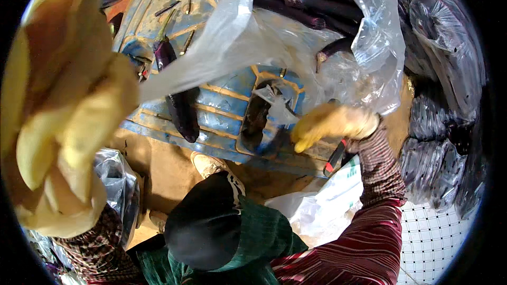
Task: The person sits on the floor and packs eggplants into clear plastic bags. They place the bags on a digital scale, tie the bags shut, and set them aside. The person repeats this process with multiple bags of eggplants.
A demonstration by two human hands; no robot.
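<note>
My left hand (79, 138), in a yellow glove, is raised close to the camera. Its fingers are closed on the end of a clear plastic sheet (206, 63), stretched from it towards the far side. Lower down, my right hand (334, 124), gloved alike and blurred, hangs above a soiled blue plastic platform (218, 101); whether it grips anything cannot be made out. A red-and-black handle (334, 158) shows just below that hand. One eggplant (182, 114) lies on the platform, partly covered by the sheet. Another eggplant (334, 49) lies on plastic farther right.
Several long dark eggplants (301, 4) are piled at the far side. Bagged, dark produce (431, 158) lines the right. A white plastic bag (321, 209) lies by my right forearm, and a clear bag (117, 182) stands at the left. Cut stems (188, 41) litter the platform.
</note>
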